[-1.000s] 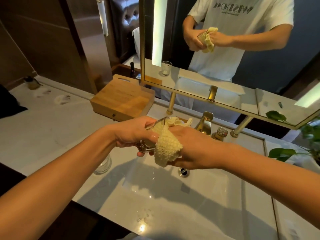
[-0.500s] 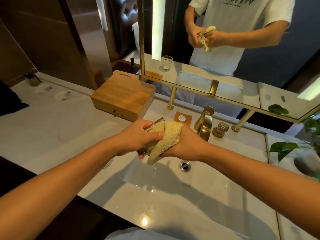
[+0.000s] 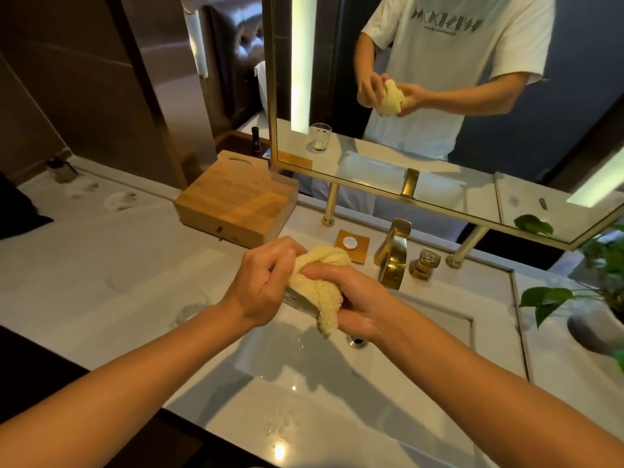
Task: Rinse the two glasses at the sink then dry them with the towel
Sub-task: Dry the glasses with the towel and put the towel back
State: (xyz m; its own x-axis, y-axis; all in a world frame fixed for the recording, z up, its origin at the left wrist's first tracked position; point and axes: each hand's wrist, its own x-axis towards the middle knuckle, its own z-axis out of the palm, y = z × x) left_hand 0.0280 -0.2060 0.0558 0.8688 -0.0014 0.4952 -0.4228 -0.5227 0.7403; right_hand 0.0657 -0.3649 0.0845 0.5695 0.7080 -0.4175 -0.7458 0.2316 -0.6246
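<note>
Over the sink basin, the left hand curls its fingers round a glass wrapped in a yellow towel, which the right hand clamps with its fingers. The mirrored shirt lettering is unreadable.

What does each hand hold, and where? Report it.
Left hand grips the glass by its bare end; right hand grips the towel bunched over the rest.

Left hand and right hand grip towel bundled round a glass above sink; second glass stands on worktop.
</note>
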